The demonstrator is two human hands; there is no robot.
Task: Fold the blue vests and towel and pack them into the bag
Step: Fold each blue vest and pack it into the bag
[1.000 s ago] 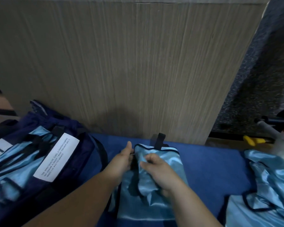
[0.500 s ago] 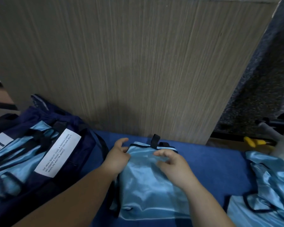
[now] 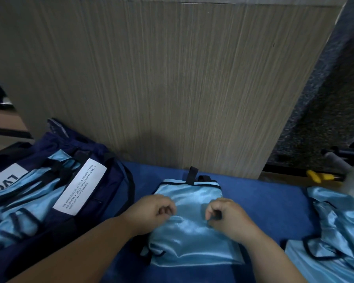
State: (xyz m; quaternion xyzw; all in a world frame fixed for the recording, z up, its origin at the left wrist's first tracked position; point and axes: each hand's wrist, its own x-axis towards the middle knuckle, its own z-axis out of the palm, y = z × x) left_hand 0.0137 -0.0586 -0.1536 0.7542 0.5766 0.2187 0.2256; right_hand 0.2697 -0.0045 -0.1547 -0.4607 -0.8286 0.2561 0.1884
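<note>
Folding step nearly complete: left hand (image 3: 151,213) and right hand (image 3: 228,218) rest with fingers curled on the folded vest (image 3: 189,196) at 6 o'clock (grip on cloth not discernible); next, carry it flat to the bag (image 3: 113,180) at 9 o'clock.

Taking the folded vest (image 3: 192,242) as centre: at 12 o'clock an upright wood-grain panel (image 3: 172,88) stands just behind it, walling off any reach forward. From 9 to 10 o'clock the open navy bag (image 3: 102,180) sits just beside it, leaving only a narrow strip of bare blue cloth (image 3: 264,201). At 3 o'clock a wider bare strip runs to a heap of loose vests (image 3: 335,221). At 2 o'clock a yellow-handled tool (image 3: 319,177) lies beyond the cloth's edge.
</note>
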